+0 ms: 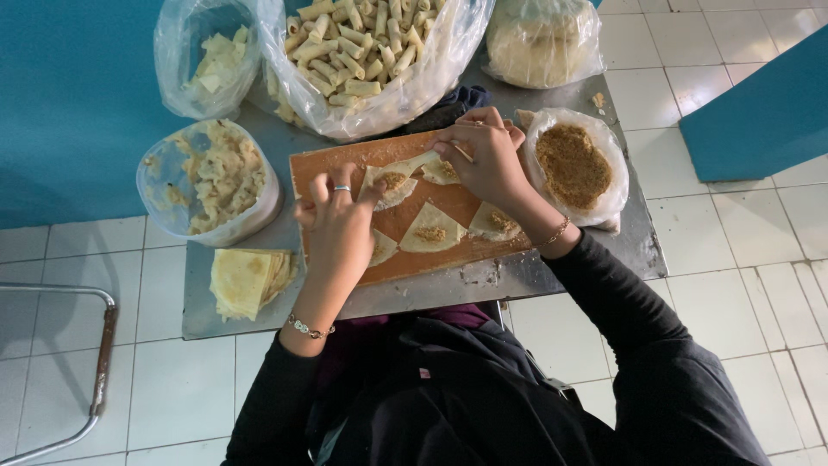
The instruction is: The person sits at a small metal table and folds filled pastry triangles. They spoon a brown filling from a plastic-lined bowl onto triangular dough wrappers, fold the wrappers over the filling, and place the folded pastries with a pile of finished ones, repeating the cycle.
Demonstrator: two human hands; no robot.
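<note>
Two hands over the cutting board (345, 164) on the tabletop — left hand (338, 226) pins a filled wrapper (390, 183), right hand (487, 155) pinches a spoon (423, 160) above it — overfill, and filling could spill when folded.

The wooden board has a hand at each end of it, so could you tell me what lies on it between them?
In the head view, a filled wrapper lies between the left hand and right hand on the wooden board.
</note>
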